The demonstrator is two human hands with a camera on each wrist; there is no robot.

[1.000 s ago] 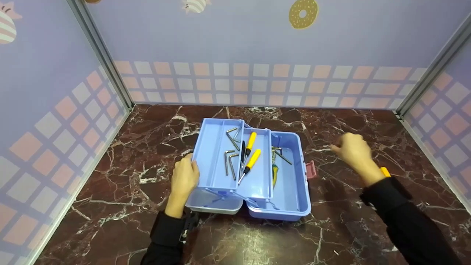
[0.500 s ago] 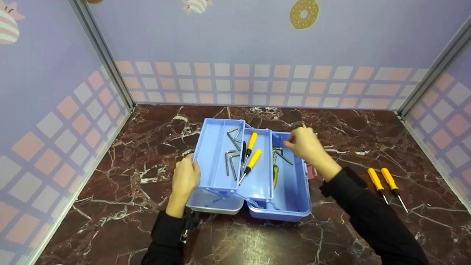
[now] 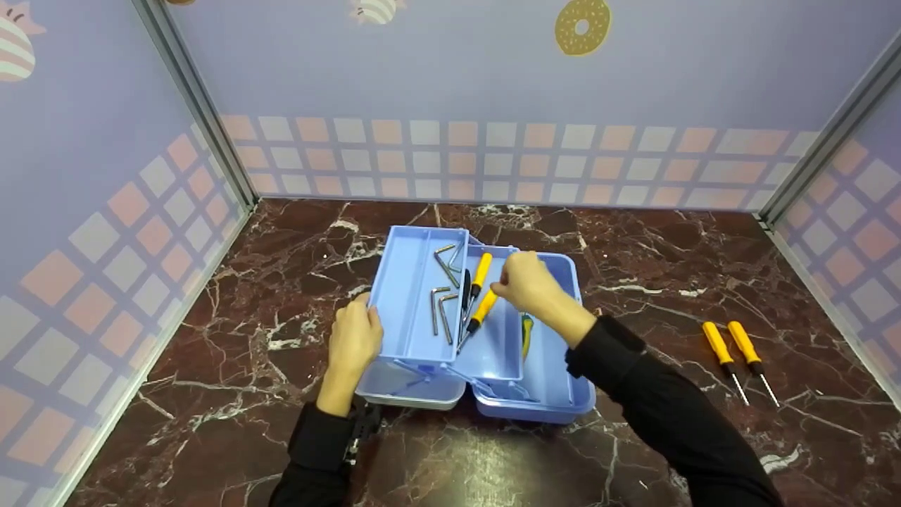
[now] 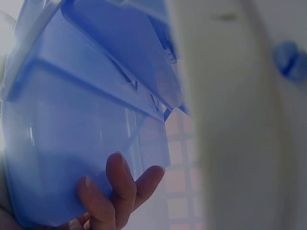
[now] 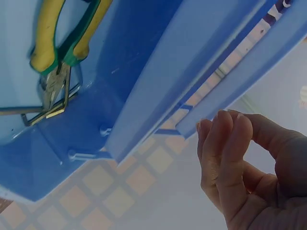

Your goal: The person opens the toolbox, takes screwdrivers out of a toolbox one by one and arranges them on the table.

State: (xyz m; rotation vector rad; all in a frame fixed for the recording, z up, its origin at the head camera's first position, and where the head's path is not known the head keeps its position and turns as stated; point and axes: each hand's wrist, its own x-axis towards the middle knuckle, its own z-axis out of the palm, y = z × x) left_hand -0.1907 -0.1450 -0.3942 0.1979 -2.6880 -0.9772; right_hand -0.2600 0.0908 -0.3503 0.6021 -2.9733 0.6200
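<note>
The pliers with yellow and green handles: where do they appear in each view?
Head: pliers in the toolbox's bottom, mostly hidden beside the right hand.
Left wrist: not in view.
Right wrist: upper left.
Shared landmark: the blue toolbox.

Light-blue plastic toolbox (image 3: 556, 366), lid open, on the marble tabletop; its cantilever tray (image 3: 415, 303) is swung out to the left and raised. Two yellow-handled screwdrivers (image 3: 483, 304) lie lengthwise in the tray beside several hex keys (image 3: 441, 310). Yellow-and-green pliers (image 5: 60, 48) rest in the lower compartment.
</note>
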